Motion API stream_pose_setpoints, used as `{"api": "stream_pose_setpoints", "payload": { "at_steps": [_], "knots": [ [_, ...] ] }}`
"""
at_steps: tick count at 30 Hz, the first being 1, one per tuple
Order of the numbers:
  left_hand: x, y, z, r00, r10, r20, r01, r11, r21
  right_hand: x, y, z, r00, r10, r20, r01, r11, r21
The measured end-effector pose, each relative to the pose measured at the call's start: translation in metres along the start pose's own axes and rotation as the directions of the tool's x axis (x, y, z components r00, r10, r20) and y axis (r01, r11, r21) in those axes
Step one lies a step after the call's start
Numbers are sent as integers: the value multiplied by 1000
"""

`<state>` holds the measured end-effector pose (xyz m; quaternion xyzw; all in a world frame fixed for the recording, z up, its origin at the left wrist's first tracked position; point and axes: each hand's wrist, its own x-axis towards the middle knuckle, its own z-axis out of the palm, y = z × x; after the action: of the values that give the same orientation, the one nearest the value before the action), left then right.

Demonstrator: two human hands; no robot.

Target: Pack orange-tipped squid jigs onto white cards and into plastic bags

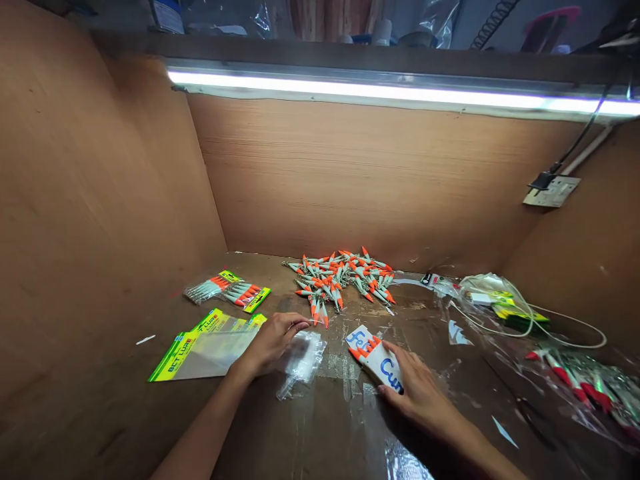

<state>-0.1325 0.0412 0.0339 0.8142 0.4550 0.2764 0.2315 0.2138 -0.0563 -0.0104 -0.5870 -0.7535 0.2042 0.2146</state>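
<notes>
A heap of several orange-tipped grey fishing lures (343, 277) lies at the back of the brown bench. My left hand (273, 341) rests over small clear plastic bags (303, 363), its fingertips pinched at the near edge of the heap. My right hand (417, 387) lies flat on a white card with blue lettering (376, 357); a few orange-tipped lures (364, 349) sit on that card. Empty yellow-headed packaging bags (207, 347) are stacked left of my left hand. Two filled lure packs (227, 290) lie farther back on the left.
Wooden walls (90, 200) close in the bench on the left, back and right. A lit tube lamp (390, 93) runs overhead. At right lie a white cable (550, 327), clear bags with yellow packs (505, 307), red-tipped lures in plastic (575, 380) and a wall socket (551, 191).
</notes>
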Motion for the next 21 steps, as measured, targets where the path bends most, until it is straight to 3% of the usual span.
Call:
{"api": "stream_pose_setpoints", "payload": {
  "at_steps": [9,16,21],
  "knots": [
    [-2,13,49,979,174,106,-189,970,151,-10,-7,-35,980,-161,118,142,978,154],
    [-6,24,70,960,228,164,-260,943,209,-13,-21,-28,958,-228,173,198,964,176],
    [-14,34,64,982,186,32,-189,964,189,-7,-26,-16,947,-245,210,205,960,192]
  ]
}}
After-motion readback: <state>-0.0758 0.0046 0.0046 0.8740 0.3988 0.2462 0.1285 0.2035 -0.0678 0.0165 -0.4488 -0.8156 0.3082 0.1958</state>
